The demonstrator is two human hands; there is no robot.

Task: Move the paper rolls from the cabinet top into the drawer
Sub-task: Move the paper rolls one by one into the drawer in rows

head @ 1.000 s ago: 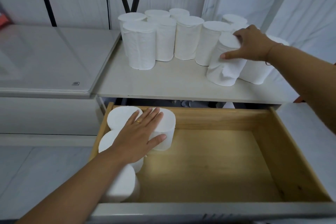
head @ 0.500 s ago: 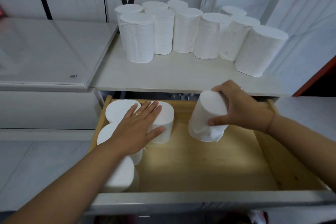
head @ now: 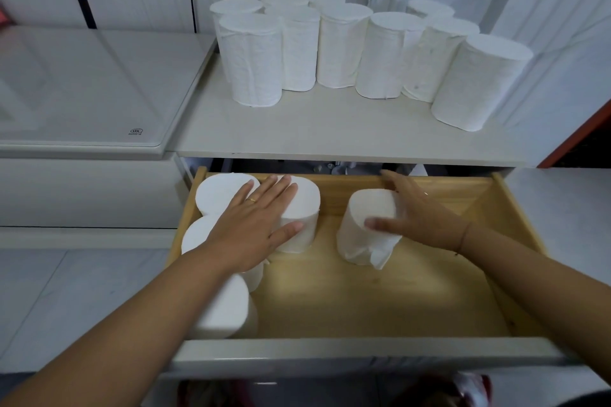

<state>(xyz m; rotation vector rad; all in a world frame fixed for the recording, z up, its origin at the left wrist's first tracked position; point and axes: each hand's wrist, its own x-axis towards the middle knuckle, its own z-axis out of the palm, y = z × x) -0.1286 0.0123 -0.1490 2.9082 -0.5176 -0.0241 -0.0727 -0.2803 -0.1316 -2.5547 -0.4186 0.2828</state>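
Observation:
Several white paper rolls (head: 337, 46) stand upright in a cluster on the white cabinet top (head: 330, 132). Below it the wooden drawer (head: 363, 294) is pulled out. Several rolls (head: 215, 195) stand packed in its left end. My left hand (head: 254, 225) lies flat on top of them, fingers spread, holding nothing. My right hand (head: 416, 215) grips a paper roll (head: 360, 228) that stands tilted on the drawer floor near the back middle, a loose flap of paper hanging at its bottom right.
A white glass-topped unit (head: 82, 86) adjoins the cabinet on the left. The drawer's white front edge (head: 363, 353) is nearest me. The drawer's right half is bare wood. A red-edged dark opening (head: 582, 139) shows at the far right.
My right hand took a roll off the cabinet top and carried it down into the drawer, where it now rests on the floor. My left hand stayed on the rolls at the left.

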